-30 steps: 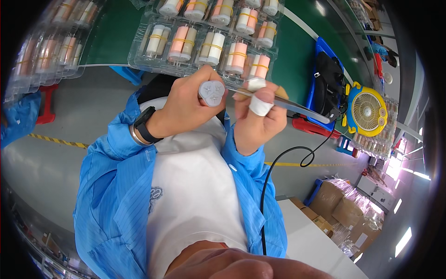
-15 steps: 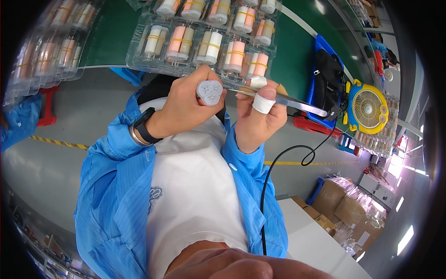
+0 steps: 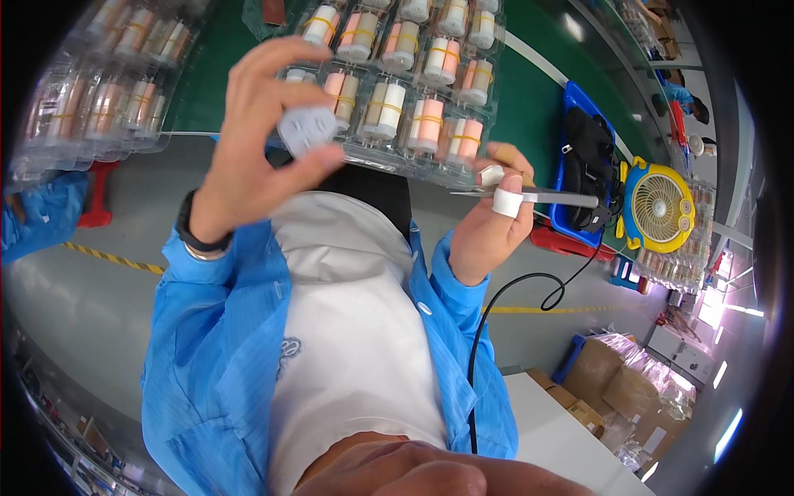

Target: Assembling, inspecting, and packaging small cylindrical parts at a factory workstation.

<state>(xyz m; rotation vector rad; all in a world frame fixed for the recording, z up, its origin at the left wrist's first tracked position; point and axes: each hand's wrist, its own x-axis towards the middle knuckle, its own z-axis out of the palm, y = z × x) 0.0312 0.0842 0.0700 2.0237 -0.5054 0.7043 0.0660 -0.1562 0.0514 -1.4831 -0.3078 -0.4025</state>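
My left hand (image 3: 244, 157) is raised and pinches a small pale grey plug-like part (image 3: 306, 129) between thumb and fingers; a dark watch sits on that wrist. My right hand (image 3: 484, 236), with white tape around one finger, grips thin metal tweezers (image 3: 550, 197) that point to the right. The two hands are apart. Behind them, on a green table, lies a clear plastic tray (image 3: 430, 161) with several pink and white cylinders banded in yellow.
More clear trays (image 3: 91, 107) of the same parts lie at the left. A blue bin (image 3: 571, 103) with a black bag, a yellow fan (image 3: 657, 207), a black cable (image 3: 513, 298), cardboard boxes (image 3: 612, 380) and a red stool (image 3: 95, 198) stand around.
My hands were close together with the tweezers near the grey part. Now my left hand has lifted the part up and to the left, away from the tweezers.
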